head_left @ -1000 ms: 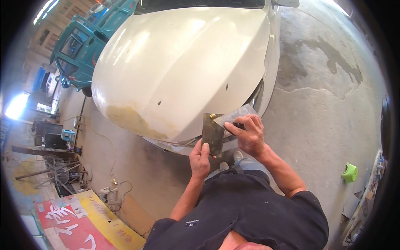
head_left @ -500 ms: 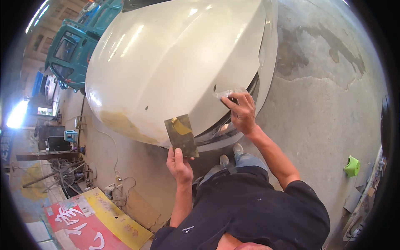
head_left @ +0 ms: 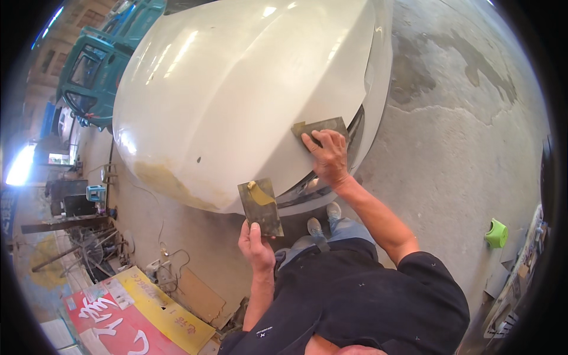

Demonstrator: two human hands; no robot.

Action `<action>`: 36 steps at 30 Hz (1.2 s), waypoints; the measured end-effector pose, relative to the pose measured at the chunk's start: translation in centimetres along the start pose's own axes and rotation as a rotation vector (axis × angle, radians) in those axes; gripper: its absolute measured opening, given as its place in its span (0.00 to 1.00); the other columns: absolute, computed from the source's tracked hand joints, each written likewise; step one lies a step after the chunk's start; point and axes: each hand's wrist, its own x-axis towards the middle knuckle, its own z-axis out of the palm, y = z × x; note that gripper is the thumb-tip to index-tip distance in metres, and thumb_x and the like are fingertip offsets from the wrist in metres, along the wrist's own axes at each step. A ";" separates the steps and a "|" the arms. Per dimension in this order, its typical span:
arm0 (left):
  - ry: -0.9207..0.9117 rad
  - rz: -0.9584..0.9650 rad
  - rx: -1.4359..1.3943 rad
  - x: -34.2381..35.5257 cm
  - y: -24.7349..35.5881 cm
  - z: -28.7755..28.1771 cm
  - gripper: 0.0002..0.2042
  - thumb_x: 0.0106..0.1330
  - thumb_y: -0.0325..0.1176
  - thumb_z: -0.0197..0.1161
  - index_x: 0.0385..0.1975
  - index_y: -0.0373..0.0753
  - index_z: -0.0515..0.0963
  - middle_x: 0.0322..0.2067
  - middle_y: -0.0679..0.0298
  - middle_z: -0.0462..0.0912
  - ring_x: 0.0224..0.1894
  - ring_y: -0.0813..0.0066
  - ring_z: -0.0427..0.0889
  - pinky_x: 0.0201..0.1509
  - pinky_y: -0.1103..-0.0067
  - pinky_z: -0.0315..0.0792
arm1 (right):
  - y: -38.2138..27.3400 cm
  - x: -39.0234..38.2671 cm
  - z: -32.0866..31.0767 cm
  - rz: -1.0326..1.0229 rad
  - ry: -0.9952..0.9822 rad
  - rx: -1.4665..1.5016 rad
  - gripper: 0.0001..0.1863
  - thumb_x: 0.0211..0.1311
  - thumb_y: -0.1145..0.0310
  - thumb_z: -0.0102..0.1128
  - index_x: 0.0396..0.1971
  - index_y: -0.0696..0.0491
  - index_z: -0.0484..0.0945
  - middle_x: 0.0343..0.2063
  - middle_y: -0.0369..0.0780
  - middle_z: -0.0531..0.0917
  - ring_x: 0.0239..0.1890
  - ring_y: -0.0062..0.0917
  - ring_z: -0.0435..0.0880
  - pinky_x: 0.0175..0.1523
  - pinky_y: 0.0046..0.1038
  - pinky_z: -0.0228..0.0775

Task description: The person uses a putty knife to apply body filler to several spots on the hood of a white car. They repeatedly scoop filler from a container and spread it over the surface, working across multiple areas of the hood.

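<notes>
My left hand [head_left: 255, 248] grips the bottom of a dark rectangular plate [head_left: 260, 210] that carries a smear of yellow putty [head_left: 261, 195]. With my right hand [head_left: 329, 155] I press a flat metal spreader [head_left: 332, 124] onto the white car hood [head_left: 231, 89] near its right front edge; a little yellow putty shows at the spreader's left end. A sanded yellowish patch [head_left: 171, 183] covers the hood's left front corner, and a small dark hole [head_left: 199, 160] lies to the right of it. The headlight [head_left: 307, 186] runs below the spreader.
Teal vehicle bodies [head_left: 89, 77] stand behind at upper left. A pedestal fan [head_left: 94, 257], cords, a red and yellow signboard [head_left: 124, 313] and cardboard [head_left: 204, 296] lie at left. A green stool [head_left: 496, 234] is on the concrete floor [head_left: 444, 165] at right, beside leaning boards [head_left: 520, 266].
My right hand has left the plate and moved up onto the hood with the spreader. The plate has shifted left and shows a wider yellow smear.
</notes>
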 end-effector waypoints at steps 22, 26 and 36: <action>-0.064 -0.014 -0.035 0.9 -0.5 -0.1 0.15 0.79 0.32 0.54 0.56 0.30 0.80 0.40 0.62 0.88 0.34 0.80 0.84 0.35 0.82 0.77 | -1.5 -1.6 -0.2 -0.020 -0.047 0.012 0.32 0.43 0.80 0.66 0.55 0.50 0.86 0.48 0.38 0.82 0.54 0.36 0.79 0.62 0.42 0.67; -0.092 -0.007 -0.066 1.3 -0.6 -0.4 0.14 0.79 0.31 0.54 0.55 0.31 0.81 0.40 0.63 0.89 0.34 0.80 0.84 0.34 0.81 0.77 | -1.3 -0.7 -1.9 -0.051 -0.066 0.058 0.31 0.43 0.80 0.66 0.54 0.48 0.87 0.48 0.38 0.82 0.52 0.36 0.80 0.60 0.41 0.69; -0.147 -0.099 -0.181 1.9 -0.1 0.2 0.13 0.77 0.30 0.54 0.52 0.31 0.81 0.40 0.62 0.88 0.35 0.77 0.85 0.35 0.78 0.78 | -1.2 0.2 -1.6 0.004 0.019 0.019 0.31 0.45 0.81 0.66 0.54 0.44 0.88 0.47 0.39 0.82 0.52 0.38 0.80 0.59 0.41 0.70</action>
